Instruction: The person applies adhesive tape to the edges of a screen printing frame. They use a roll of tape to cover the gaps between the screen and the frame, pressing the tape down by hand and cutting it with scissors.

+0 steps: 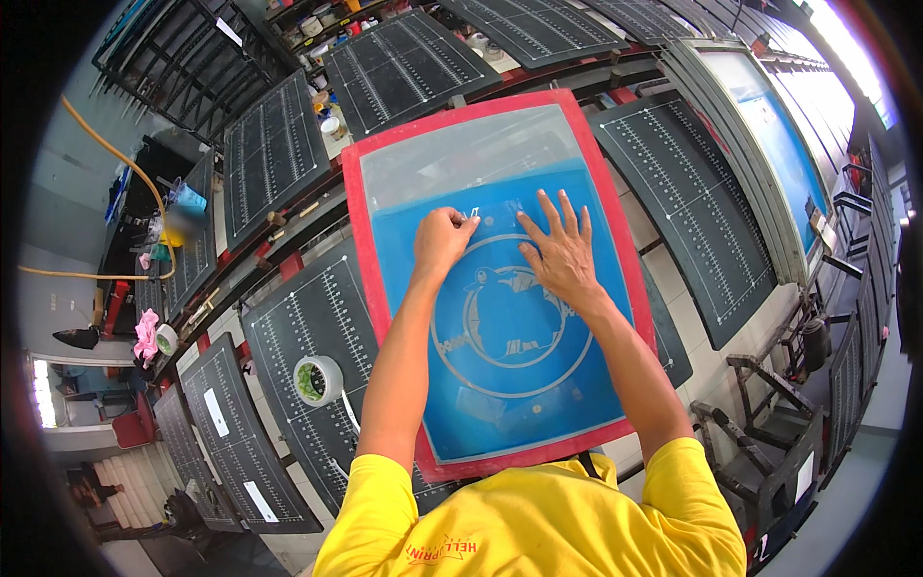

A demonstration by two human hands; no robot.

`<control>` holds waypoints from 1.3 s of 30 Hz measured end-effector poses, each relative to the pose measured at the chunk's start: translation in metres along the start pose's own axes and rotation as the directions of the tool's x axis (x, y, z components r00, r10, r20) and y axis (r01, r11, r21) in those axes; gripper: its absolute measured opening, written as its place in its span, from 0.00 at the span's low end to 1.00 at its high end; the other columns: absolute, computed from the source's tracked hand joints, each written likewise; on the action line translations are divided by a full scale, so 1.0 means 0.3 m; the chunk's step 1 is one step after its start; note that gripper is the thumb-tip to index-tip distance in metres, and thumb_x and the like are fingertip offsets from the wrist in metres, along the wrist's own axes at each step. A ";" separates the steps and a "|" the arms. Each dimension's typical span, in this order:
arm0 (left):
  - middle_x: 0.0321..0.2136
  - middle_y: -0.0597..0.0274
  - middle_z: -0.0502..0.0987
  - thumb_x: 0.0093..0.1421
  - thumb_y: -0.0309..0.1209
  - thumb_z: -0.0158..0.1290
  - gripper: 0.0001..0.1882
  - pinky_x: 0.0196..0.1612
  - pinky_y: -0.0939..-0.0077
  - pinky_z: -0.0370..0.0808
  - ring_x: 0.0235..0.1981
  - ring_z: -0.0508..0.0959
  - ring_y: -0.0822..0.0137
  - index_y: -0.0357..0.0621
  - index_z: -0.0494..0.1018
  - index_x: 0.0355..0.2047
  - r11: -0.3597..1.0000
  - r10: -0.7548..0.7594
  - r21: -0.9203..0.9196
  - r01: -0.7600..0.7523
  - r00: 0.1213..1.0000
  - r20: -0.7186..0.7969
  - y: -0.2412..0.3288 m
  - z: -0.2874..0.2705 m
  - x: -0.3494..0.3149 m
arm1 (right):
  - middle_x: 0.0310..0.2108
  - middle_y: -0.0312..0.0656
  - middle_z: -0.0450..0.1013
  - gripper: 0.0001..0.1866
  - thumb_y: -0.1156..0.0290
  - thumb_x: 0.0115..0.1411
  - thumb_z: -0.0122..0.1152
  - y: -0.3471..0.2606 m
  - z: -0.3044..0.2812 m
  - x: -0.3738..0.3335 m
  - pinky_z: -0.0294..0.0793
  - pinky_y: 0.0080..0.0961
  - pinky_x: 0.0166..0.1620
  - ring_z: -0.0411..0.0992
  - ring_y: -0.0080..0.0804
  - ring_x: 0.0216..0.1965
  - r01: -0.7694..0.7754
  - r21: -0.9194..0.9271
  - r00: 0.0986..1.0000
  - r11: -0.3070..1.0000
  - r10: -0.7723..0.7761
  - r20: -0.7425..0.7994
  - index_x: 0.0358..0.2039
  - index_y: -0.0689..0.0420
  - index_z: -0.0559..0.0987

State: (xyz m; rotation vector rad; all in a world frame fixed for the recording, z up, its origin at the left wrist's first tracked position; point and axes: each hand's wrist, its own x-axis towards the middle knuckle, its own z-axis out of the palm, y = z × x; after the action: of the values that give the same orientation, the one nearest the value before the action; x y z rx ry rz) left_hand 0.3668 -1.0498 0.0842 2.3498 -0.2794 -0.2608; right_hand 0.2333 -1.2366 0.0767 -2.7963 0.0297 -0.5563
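A screen-printing frame with a red border and a blue-coated mesh lies in front of me, slightly tilted in view. Its mesh carries a pale round design with a winged figure inside rings. Above the design's upper left, my left hand is closed in a pinch at a small white mark. A thin clear strip seems to run from those fingertips toward the other hand; its edges are faint. My right hand rests on the mesh at the design's upper right, fingers spread, holding nothing.
Dark printing boards with white ruler marks stand around the frame. On the board to my left sits a white roll with green inside. Another framed screen leans at the far right. Tubs stand beyond the frame.
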 end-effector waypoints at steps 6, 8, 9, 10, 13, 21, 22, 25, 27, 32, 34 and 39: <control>0.21 0.52 0.80 0.55 0.43 0.64 0.20 0.29 0.66 0.73 0.23 0.79 0.61 0.34 0.80 0.26 1.000 0.022 -0.012 -0.022 1.000 -0.008 0.002 -0.005 -0.001 | 0.72 0.45 0.52 0.27 0.51 0.68 0.48 0.016 0.051 0.069 0.40 0.65 0.69 0.43 0.52 0.73 -0.008 -0.082 1.000 0.997 0.008 -0.009 0.64 0.47 0.71; 0.22 0.52 0.80 0.56 0.43 0.63 0.20 0.29 0.66 0.73 0.23 0.79 0.61 0.34 0.80 0.27 1.000 0.005 -0.016 -0.005 1.000 0.001 0.006 -0.011 -0.002 | 0.72 0.45 0.51 0.28 0.50 0.68 0.48 0.016 0.063 0.075 0.39 0.65 0.69 0.42 0.51 0.74 -0.048 -0.091 0.999 0.995 0.046 -0.014 0.65 0.48 0.70; 0.22 0.52 0.80 0.56 0.43 0.62 0.19 0.30 0.64 0.74 0.24 0.79 0.59 0.35 0.80 0.27 1.000 -0.004 -0.004 0.004 1.000 0.005 0.007 -0.015 -0.003 | 0.72 0.45 0.51 0.29 0.50 0.68 0.48 0.012 0.067 0.080 0.39 0.65 0.69 0.42 0.51 0.74 -0.066 -0.095 0.998 0.993 0.065 -0.017 0.65 0.49 0.69; 0.22 0.53 0.81 0.57 0.44 0.61 0.19 0.31 0.63 0.74 0.25 0.80 0.57 0.37 0.80 0.27 1.000 -0.013 0.009 0.013 1.000 0.009 0.010 -0.017 -0.005 | 0.72 0.45 0.51 0.29 0.49 0.68 0.48 0.003 0.069 0.075 0.39 0.66 0.69 0.41 0.51 0.74 -0.068 -0.105 0.998 0.992 0.067 -0.014 0.65 0.49 0.69; 0.22 0.53 0.81 0.58 0.44 0.59 0.18 0.32 0.61 0.75 0.26 0.81 0.54 0.38 0.80 0.26 1.000 -0.016 0.010 0.016 1.000 0.007 0.001 -0.018 0.002 | 0.72 0.46 0.50 0.31 0.48 0.68 0.47 -0.033 0.078 0.047 0.38 0.66 0.69 0.40 0.51 0.74 -0.080 -0.132 0.997 0.988 0.080 -0.008 0.66 0.51 0.68; 0.22 0.50 0.80 0.59 0.43 0.58 0.19 0.32 0.58 0.74 0.27 0.80 0.50 0.37 0.79 0.25 0.999 0.036 0.040 -0.035 0.999 -0.014 0.005 -0.006 0.003 | 0.73 0.49 0.47 0.35 0.44 0.67 0.48 -0.178 0.143 0.059 0.36 0.67 0.69 0.38 0.53 0.74 -0.145 -0.114 0.989 0.983 0.147 0.012 0.67 0.53 0.66; 0.22 0.50 0.80 0.60 0.43 0.58 0.19 0.32 0.58 0.74 0.26 0.80 0.50 0.37 0.79 0.25 0.998 0.037 0.047 -0.036 0.999 -0.014 0.004 -0.008 0.002 | 0.73 0.49 0.47 0.35 0.44 0.67 0.48 -0.175 0.138 0.056 0.36 0.67 0.69 0.39 0.54 0.74 -0.146 -0.106 0.989 0.984 0.148 0.014 0.67 0.53 0.66; 0.22 0.50 0.80 0.60 0.42 0.58 0.19 0.32 0.58 0.74 0.26 0.80 0.49 0.37 0.79 0.25 0.997 0.033 0.068 -0.033 0.999 0.001 0.019 -0.029 -0.002 | 0.73 0.51 0.46 0.36 0.44 0.67 0.47 -0.168 0.111 0.062 0.37 0.68 0.68 0.39 0.55 0.74 -0.178 -0.117 0.983 0.977 0.182 0.024 0.68 0.54 0.65; 0.21 0.49 0.80 0.60 0.42 0.58 0.19 0.31 0.58 0.74 0.26 0.80 0.49 0.37 0.79 0.25 0.996 0.029 0.079 -0.030 0.999 0.016 0.026 -0.031 -0.010 | 0.73 0.51 0.46 0.36 0.45 0.67 0.47 -0.159 0.129 0.057 0.37 0.68 0.68 0.38 0.54 0.74 -0.207 -0.123 0.978 0.971 0.209 0.006 0.68 0.56 0.64; 0.19 0.49 0.79 0.60 0.42 0.57 0.19 0.30 0.58 0.73 0.24 0.79 0.49 0.36 0.78 0.24 0.997 0.055 0.061 -0.056 0.998 0.016 0.015 -0.024 -0.003 | 0.73 0.48 0.47 0.38 0.43 0.66 0.47 -0.218 0.168 0.071 0.35 0.66 0.69 0.38 0.51 0.75 -0.189 -0.155 0.981 0.970 0.194 0.016 0.67 0.58 0.64; 0.19 0.49 0.79 0.60 0.42 0.57 0.19 0.30 0.58 0.74 0.24 0.79 0.49 0.36 0.78 0.24 0.994 0.097 0.058 -0.097 0.995 0.010 0.005 -0.017 0.000 | 0.74 0.47 0.46 0.38 0.43 0.66 0.46 -0.237 0.180 0.076 0.35 0.66 0.69 0.37 0.51 0.75 -0.158 -0.165 0.985 0.974 0.168 0.046 0.68 0.58 0.63; 0.19 0.47 0.79 0.61 0.42 0.56 0.20 0.31 0.57 0.74 0.25 0.80 0.47 0.35 0.77 0.23 0.993 0.105 0.061 -0.104 0.994 -0.010 0.010 -0.022 -0.005 | 0.74 0.46 0.46 0.38 0.44 0.67 0.46 -0.266 0.189 0.084 0.35 0.67 0.69 0.36 0.50 0.75 -0.188 -0.147 0.980 0.971 0.196 0.044 0.69 0.57 0.62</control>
State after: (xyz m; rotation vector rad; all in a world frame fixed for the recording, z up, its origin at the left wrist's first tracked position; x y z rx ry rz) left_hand 0.3667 -1.0471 0.0913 2.3866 -0.4072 -0.1885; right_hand 0.2751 -1.1462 0.0586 -2.9022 0.3376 -0.4415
